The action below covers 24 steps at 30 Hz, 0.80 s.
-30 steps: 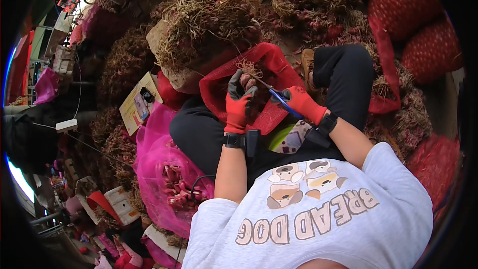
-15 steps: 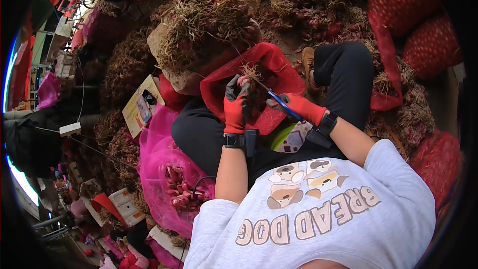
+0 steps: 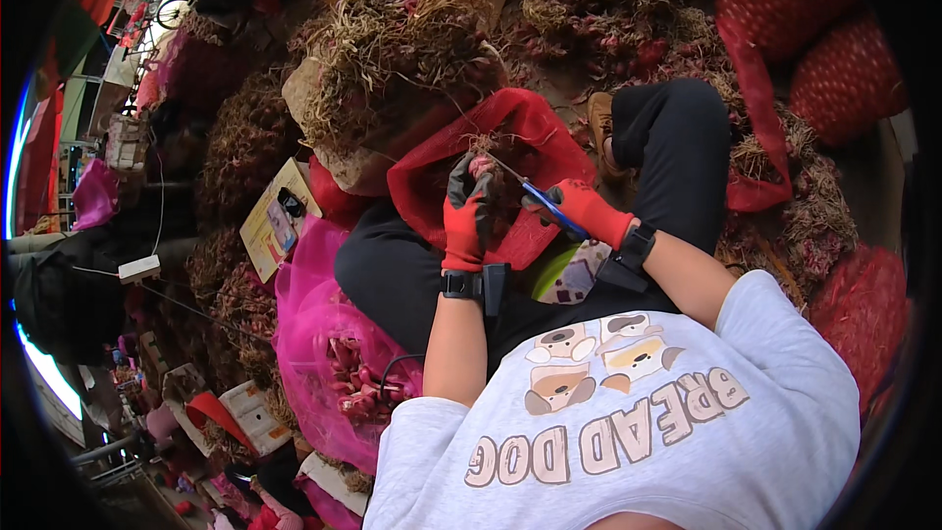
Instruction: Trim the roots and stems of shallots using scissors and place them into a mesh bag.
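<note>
In a red and black work glove, my left hand [image 3: 465, 214] is closed round a pinkish-red shallot [image 3: 480, 166], its dry roots pointing away from me. My right hand [image 3: 589, 210], gloved the same way, grips a pair of scissors [image 3: 545, 202] with blue handles. The blades reach left to the shallot's root end; whether they are parted is too small to tell. Both hands are over the mouth of a red mesh bag [image 3: 422, 180] spread between my legs.
Dried shallot bunches [image 3: 392, 59] are heaped on a pale block ahead. A pink mesh bag [image 3: 304, 344] with loose shallots lies at my left. Full red mesh sacks [image 3: 785, 0] stand at the far right. A card with a phone [image 3: 285, 221] rests beside my left knee.
My left hand and the shallot have come slightly nearer to me. The root tuft looks smaller than before. The scissors have shifted a little to the left.
</note>
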Available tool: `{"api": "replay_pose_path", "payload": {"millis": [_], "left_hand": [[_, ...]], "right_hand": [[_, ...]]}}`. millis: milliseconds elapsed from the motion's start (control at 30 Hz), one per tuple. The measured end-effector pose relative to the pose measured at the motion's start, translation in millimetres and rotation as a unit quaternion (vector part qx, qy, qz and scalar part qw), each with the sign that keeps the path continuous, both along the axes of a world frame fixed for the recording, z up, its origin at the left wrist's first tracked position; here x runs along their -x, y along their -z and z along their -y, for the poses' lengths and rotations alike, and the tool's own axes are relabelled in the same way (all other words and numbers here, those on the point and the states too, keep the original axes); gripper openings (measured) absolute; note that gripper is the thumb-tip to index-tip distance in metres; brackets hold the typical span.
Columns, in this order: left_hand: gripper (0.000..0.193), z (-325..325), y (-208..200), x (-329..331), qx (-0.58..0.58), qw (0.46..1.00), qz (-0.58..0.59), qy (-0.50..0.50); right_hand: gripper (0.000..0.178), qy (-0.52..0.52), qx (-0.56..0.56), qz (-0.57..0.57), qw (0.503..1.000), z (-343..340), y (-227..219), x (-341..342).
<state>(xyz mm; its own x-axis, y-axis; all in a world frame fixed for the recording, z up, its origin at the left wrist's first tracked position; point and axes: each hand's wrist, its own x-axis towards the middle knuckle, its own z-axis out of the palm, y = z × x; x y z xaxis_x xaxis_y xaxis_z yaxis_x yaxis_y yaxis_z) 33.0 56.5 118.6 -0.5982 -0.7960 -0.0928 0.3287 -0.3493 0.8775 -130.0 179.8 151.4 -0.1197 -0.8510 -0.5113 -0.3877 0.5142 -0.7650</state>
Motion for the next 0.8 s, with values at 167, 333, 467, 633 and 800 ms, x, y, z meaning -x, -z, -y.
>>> {"api": "replay_pose_path", "payload": {"millis": [167,333,467,633,800], "left_hand": [[0.037,10.1,11.4,-11.4,0.036,0.999,0.01,-0.019],[0.031,18.2,-9.5,-14.5,-0.328,0.915,-0.23,0.047],[0.031,23.7,-7.4,-15.1,-0.385,0.881,-0.27,0.055],[0.033,14.8,-16.2,-9.9,-0.402,0.891,-0.207,0.052],[0.036,20.5,-5.8,-20.7,-0.289,0.932,-0.165,0.142]], "right_hand": [[0.051,0.051,0.006,0.153,0.987,-5.6,25.4,4.0],[0.049,0.021,0.123,-0.107,0.986,-8.4,-24.2,-2.7],[0.053,0.025,0.141,-0.191,0.971,-7.1,-23.6,-8.3],[0.053,0.028,0.193,-0.314,0.929,-8.5,-6.1,-4.3],[0.048,-0.033,0.148,-0.351,0.924,-7.7,-14.5,4.9]]}}
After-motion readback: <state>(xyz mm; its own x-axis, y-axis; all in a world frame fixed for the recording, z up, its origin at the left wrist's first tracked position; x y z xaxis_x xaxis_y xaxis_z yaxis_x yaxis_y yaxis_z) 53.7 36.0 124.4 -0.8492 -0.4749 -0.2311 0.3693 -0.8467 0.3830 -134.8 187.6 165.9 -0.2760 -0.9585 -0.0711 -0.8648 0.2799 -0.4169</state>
